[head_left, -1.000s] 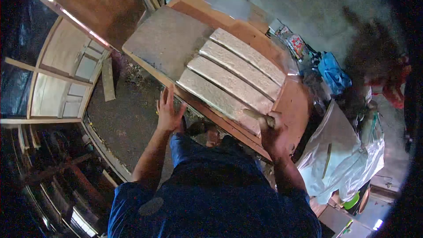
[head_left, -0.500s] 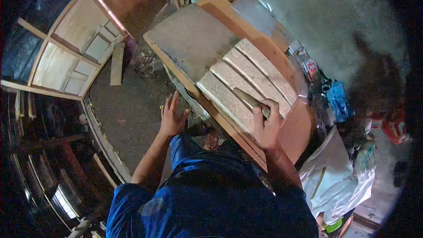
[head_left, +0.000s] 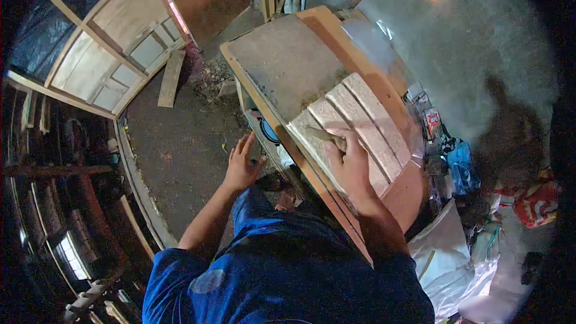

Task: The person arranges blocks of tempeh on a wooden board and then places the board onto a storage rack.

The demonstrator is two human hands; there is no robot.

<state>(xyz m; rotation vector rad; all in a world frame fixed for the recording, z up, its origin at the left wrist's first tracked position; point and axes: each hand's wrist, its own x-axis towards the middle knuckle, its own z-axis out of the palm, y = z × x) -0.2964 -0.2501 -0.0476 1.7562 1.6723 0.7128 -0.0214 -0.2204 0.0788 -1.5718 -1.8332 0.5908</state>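
My right hand (head_left: 353,167) is closed around a tapered, brownish pointed tool (head_left: 324,134); its exact kind is hard to make out. The tool's narrow end lies over a pale, rough-textured slab (head_left: 354,105) divided into long strips by straight grooves. This slab rests on an orange-brown table (head_left: 318,165), near its front edge. My left hand (head_left: 243,165) hangs in the air left of the table, fingers spread, holding nothing.
A grey-brown board (head_left: 285,60) covers the table's far left part. Plastic sheeting (head_left: 441,252) and a blue bag (head_left: 461,165) lie to the right. A wooden plank (head_left: 171,79) and a framed panel (head_left: 111,42) are at the far left.
The view has shifted, so the table appears lower and further right. My right hand has moved along the slab toward its left side with the tool. My left hand stays spread.
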